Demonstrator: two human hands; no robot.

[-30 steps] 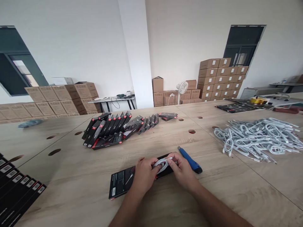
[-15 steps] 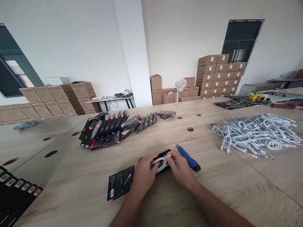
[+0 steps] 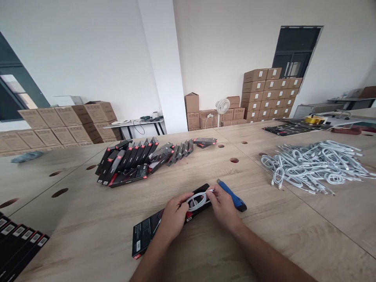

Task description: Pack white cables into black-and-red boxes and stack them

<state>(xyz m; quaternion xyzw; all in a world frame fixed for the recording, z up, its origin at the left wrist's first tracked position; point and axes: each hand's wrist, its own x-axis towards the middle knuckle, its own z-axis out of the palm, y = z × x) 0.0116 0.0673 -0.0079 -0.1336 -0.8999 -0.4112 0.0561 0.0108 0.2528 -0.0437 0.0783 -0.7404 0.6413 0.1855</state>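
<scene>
A coiled white cable (image 3: pixel 197 200) lies over a flat black box with red trim (image 3: pixel 147 234) on the wooden table (image 3: pixel 264 231). My left hand (image 3: pixel 173 217) pins the coil's left side and rests on the box. My right hand (image 3: pixel 223 205) pinches the coil's right end, near its connector. A blue utility knife (image 3: pixel 232 194) lies just right of my right hand.
A leaning row of black boxes (image 3: pixel 138 158) stands farther back. A heap of white cables (image 3: pixel 315 165) lies at the right. More black boxes (image 3: pixel 17 244) line the left front edge. Round holes (image 3: pixel 234 160) dot the table. Stacked cartons (image 3: pixel 267 98) and a fan (image 3: pixel 222 106) stand along the wall.
The coil has opened into a rounder loop and my fingers have shifted along it. The view has drifted slightly right and down.
</scene>
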